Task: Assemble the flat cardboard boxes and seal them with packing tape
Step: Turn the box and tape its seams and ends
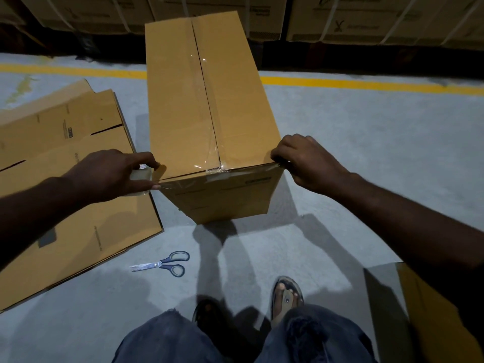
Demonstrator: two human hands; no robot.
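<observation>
Fingers (148, 163) of the left hand (110, 176) curl round a clear packing-tape roll (141, 176) at the near left corner of the long brown cardboard box (183, 100), which stands on the grey concrete floor (366, 153). The right hand (309, 163) pinches the tape's end at the box's near right corner. Flattened brown cardboard sheets (65, 179) lie just left of the box, and grey-handled scissors (167, 263) lie on the floor near the feet.

A pale grey concrete floor (366, 153) spreads across the frame, crossed from 9 to 3 o'clock by a painted yellow line (366, 83). Beyond it, at 12 o'clock, printed cartons (353, 19) bound with white straps (328, 22) stand in a row. The light is dim, and hard-edged shadows lie on the floor toward 6 o'clock.
</observation>
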